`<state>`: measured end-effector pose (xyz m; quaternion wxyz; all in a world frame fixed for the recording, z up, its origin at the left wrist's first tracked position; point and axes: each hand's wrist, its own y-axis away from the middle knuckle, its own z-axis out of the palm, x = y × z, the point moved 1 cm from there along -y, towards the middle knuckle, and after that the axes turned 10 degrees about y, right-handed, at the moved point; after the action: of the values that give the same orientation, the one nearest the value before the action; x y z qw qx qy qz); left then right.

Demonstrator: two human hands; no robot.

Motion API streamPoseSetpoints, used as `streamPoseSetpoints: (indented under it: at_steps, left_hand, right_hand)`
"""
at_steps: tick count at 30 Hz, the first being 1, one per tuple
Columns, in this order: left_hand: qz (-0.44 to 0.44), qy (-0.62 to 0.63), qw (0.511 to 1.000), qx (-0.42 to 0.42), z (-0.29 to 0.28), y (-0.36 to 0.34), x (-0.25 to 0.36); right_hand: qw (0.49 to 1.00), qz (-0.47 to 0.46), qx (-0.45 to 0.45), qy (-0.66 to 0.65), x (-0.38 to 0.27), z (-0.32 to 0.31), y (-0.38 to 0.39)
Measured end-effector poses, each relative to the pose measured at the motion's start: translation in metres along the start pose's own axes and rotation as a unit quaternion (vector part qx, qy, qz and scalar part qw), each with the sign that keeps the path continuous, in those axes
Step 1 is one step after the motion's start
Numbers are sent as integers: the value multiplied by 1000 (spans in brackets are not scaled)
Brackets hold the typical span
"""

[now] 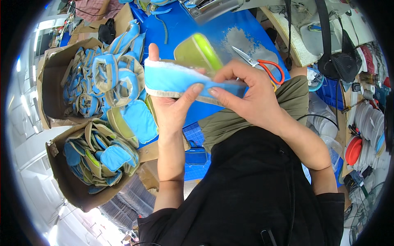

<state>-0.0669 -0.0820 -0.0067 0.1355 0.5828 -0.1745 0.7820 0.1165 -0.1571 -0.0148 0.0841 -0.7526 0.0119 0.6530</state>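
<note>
A light-blue padded fabric strip (pixel 174 80) with white fluffy and beige edges stretches between my two hands above the blue tabletop. My left hand (pixel 170 110) supports its wide end from beneath, thumb pressed on the near edge. At the strip's right end, my right hand (pixel 254 94) pinches the cloth between thumb and fingers. Just beyond the strip lies an olive fabric piece (pixel 186 51) with a bright green band, slightly blurred and partly covered by the strip. Scissors (pixel 269 65) with orange-red handles rest to the right, blades partly spread.
Two cardboard boxes stand at left: the far box (pixel 53 88) holds blue-and-beige fabric loops, the near box (pixel 61 172) olive-and-blue pieces. A sewing machine (pixel 213 10) sits at the table's far side. Pale lint (pixel 242 39) covers part of the blue table (pixel 158 30). Black straps hang at right.
</note>
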Motion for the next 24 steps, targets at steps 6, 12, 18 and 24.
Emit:
streamPoseSetpoints:
  at_steps: [6,12,18,24]
  left_hand:
    - [27,3,999,25,7,1,1]
    - [25,5,999,41,6,3,1]
    - [30,25,998,51,7,5,-1]
    - [37,28,997,55,9,7,0]
  right_hand:
    - [1000,0,10,17,0,-1,-2]
    - [999,-37,21,20,5,2,-4]
    - [998,-41,24,44,2,1,-6]
    - [997,-45,13,57,4,1,-8]
